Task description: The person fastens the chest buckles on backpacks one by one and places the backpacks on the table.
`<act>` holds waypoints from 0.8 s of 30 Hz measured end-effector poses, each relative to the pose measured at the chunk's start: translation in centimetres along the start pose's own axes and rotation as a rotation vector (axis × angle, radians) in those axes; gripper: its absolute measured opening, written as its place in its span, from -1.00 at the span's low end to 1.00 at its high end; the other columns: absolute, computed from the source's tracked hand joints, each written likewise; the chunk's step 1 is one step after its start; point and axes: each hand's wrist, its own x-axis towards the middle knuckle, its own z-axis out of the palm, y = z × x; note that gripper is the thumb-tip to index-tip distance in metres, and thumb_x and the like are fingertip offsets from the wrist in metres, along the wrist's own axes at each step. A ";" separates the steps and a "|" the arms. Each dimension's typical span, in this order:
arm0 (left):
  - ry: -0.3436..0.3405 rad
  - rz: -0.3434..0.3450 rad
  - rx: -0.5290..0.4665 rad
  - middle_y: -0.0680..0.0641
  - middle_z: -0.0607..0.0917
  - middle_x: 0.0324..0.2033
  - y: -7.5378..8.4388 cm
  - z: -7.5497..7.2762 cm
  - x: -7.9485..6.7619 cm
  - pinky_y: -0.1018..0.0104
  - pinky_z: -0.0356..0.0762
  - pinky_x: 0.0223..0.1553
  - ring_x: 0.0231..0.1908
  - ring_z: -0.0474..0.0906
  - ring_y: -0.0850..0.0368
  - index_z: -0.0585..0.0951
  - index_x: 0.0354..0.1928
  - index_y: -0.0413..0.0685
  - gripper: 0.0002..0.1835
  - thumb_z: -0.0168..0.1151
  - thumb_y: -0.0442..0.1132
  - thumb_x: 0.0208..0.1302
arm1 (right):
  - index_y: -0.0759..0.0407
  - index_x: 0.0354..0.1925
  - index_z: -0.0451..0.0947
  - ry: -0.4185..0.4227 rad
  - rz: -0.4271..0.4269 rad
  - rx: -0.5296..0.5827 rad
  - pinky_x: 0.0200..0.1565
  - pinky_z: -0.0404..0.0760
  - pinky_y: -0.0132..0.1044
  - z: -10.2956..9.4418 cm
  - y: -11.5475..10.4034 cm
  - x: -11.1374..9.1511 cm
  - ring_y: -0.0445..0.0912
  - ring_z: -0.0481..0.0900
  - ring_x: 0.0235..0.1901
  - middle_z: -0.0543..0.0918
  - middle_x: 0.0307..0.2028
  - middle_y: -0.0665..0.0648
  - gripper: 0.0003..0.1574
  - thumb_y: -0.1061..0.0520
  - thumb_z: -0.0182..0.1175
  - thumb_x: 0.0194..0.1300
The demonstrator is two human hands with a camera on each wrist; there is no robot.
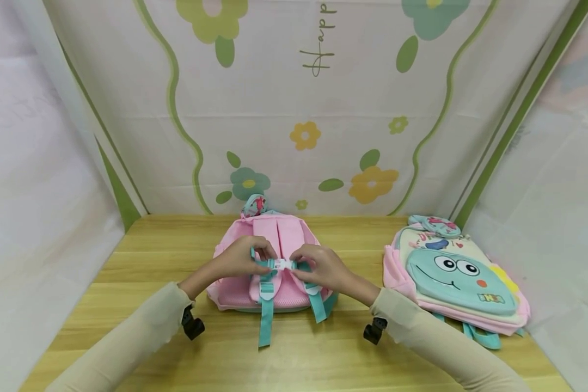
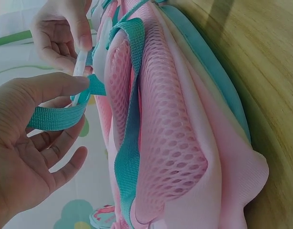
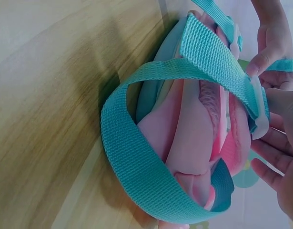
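Observation:
A pink backpack point(image 1: 225, 288) lies on the table with its shoulder straps facing up. Across the straps runs a white plastic buckle point(image 1: 282, 264) on teal webbing. My left hand point(image 1: 245, 256) pinches the buckle's left end between thumb and fingers, and a teal strap point(image 2: 60, 118) loops over those fingers in the left wrist view. On the other side, my right hand point(image 1: 323, 267) pinches the buckle's right end. The two halves look joined in the head view. Teal strap tails point(image 1: 266, 321) hang toward the front; a wide teal loop point(image 3: 136, 176) fills the right wrist view.
A second backpack point(image 1: 460, 277), with a blue cartoon face on its front, lies at the right side of the wooden table point(image 1: 176, 359). A small teal pouch point(image 1: 255, 204) sits at the pink backpack's top. Floral cloth point(image 1: 304, 98) stands behind, with white cloth at both sides.

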 end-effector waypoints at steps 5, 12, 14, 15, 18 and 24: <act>0.003 0.009 0.003 0.03 0.75 -0.27 -0.2 0.1 0.1 0.37 0.63 -0.16 -0.25 0.62 0.18 0.73 -0.21 -0.05 -0.80 0.53 -0.33 0.11 | 0.21 -0.14 0.70 0.018 -0.037 -0.030 -0.14 0.73 -0.28 0.1 0.2 0.0 -0.13 0.75 -0.22 0.77 -0.23 0.07 -0.69 0.18 0.52 0.14; 0.008 0.058 0.010 0.01 0.75 -0.22 -0.3 0.3 -0.1 0.09 0.66 -0.01 -0.14 0.63 0.08 0.72 -0.17 -0.08 -0.81 0.48 -0.35 0.17 | 0.21 -0.16 0.72 0.036 -0.110 -0.100 -0.13 0.71 -0.33 0.3 0.4 0.1 -0.16 0.74 -0.25 0.79 -0.25 0.05 -0.70 0.17 0.53 0.13; 0.014 0.073 0.019 0.00 0.74 -0.20 -0.3 0.4 -0.1 -0.02 0.63 0.04 -0.10 0.63 0.05 0.71 -0.16 -0.09 -0.81 0.46 -0.36 0.18 | 0.19 -0.17 0.73 0.046 -0.133 -0.128 -0.13 0.70 -0.31 0.3 0.5 0.2 -0.18 0.72 -0.26 0.79 -0.27 0.03 -0.71 0.16 0.53 0.12; 0.017 0.074 0.026 0.01 0.73 -0.20 -0.4 0.4 -0.1 -0.03 0.63 0.05 -0.08 0.62 0.06 0.71 -0.15 -0.09 -0.81 0.46 -0.36 0.18 | 0.19 -0.18 0.73 0.053 -0.145 -0.138 -0.13 0.70 -0.29 0.4 0.5 0.2 -0.17 0.72 -0.27 0.79 -0.28 0.03 -0.71 0.17 0.54 0.11; 0.026 0.076 0.046 0.01 0.72 -0.19 -0.5 0.6 -0.2 -0.06 0.61 0.08 -0.07 0.60 0.08 0.69 -0.15 -0.09 -0.80 0.46 -0.36 0.18 | 0.17 -0.19 0.73 0.062 -0.168 -0.172 -0.13 0.69 -0.28 0.5 0.6 0.2 -0.18 0.70 -0.28 0.78 -0.29 0.02 -0.72 0.17 0.54 0.10; 0.037 0.088 0.088 -0.03 0.68 -0.18 -0.3 1.0 -0.4 -0.04 0.58 0.08 -0.06 0.56 0.04 0.66 -0.15 -0.09 -0.79 0.45 -0.38 0.19 | 0.16 -0.19 0.73 0.073 -0.202 -0.218 -0.04 0.70 -0.24 0.8 0.6 0.1 -0.14 0.71 -0.20 0.78 -0.25 0.02 -0.70 0.14 0.55 0.10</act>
